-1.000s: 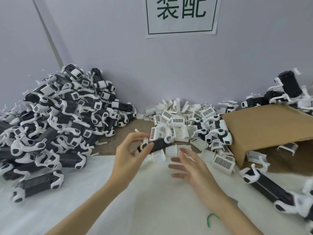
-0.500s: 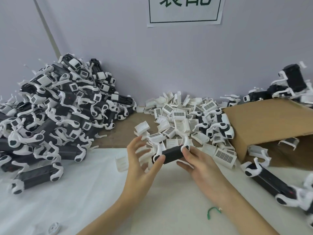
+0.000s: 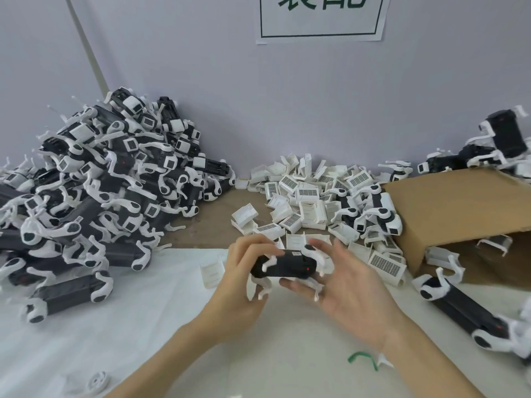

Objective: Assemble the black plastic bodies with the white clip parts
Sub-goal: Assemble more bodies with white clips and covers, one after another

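A black plastic body (image 3: 287, 267) with white clip arms lies level between both hands above the white sheet. My left hand (image 3: 247, 280) grips its left end, fingers curled over the top. My right hand (image 3: 344, 285) holds its right end from below, with the fingers under the body and the thumb over it. A heap of loose white clip parts (image 3: 310, 202) lies just behind the hands. One white clip part (image 3: 211, 271) sits on the sheet left of my left hand.
A big pile of assembled black-and-white units (image 3: 94, 191) fills the left. A tipped cardboard box (image 3: 459, 214) lies at the right with more units (image 3: 465, 308) in front of it. A green band (image 3: 362, 358) and a white round piece (image 3: 97, 382) lie on the sheet (image 3: 143, 326).
My left hand brought the black body down and toward me from above the clip heap. My right hand came up and took hold of its right end.
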